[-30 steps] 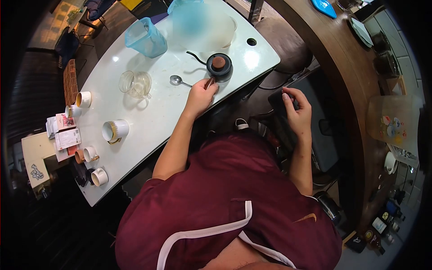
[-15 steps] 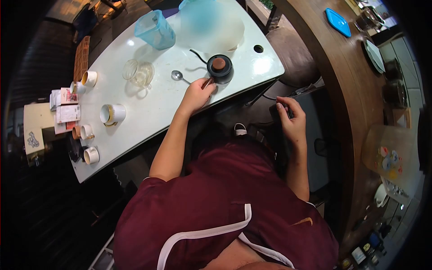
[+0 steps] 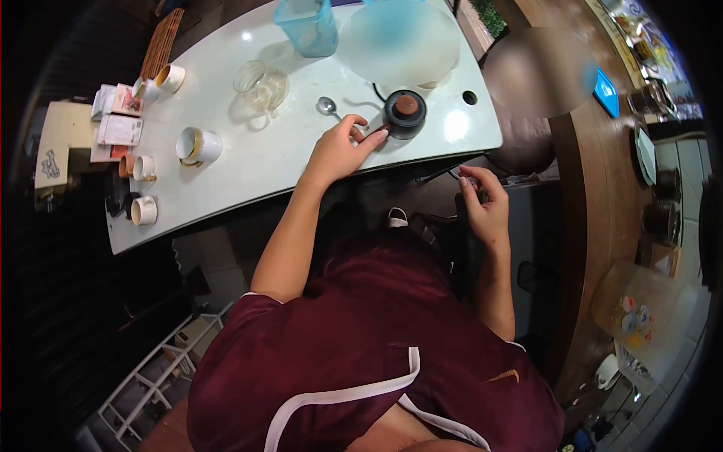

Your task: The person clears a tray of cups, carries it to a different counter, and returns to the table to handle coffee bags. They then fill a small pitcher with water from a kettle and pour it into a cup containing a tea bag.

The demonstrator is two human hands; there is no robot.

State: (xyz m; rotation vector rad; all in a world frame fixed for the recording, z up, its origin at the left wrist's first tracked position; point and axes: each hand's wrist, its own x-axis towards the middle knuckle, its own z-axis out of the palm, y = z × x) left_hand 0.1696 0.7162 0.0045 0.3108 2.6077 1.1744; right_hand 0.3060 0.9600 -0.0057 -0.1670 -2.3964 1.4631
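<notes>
A small black gooseneck kettle with a brown lid knob stands upright near the white table's front edge. My left hand is beside it, fingers parted and no longer wrapped around the handle; the thumb tip is right at the handle's end. Just beyond my fingers lies a metal spoon. A clear glass server stands farther left. My right hand hangs off the table in front of the dark cabinet, loosely curled, with a gap between thumb and fingers and nothing visible in it.
On the white table are a white mug, several smaller cups at the left end and a blue translucent pitcher. A brown wooden counter runs along the right, with a blue lid on it. A round table hole is at the right.
My left hand has loosened from the kettle's handle and its fingers have spread. The view has shifted, moving the tabletop things rightward and up. My right hand stays about where it was.
</notes>
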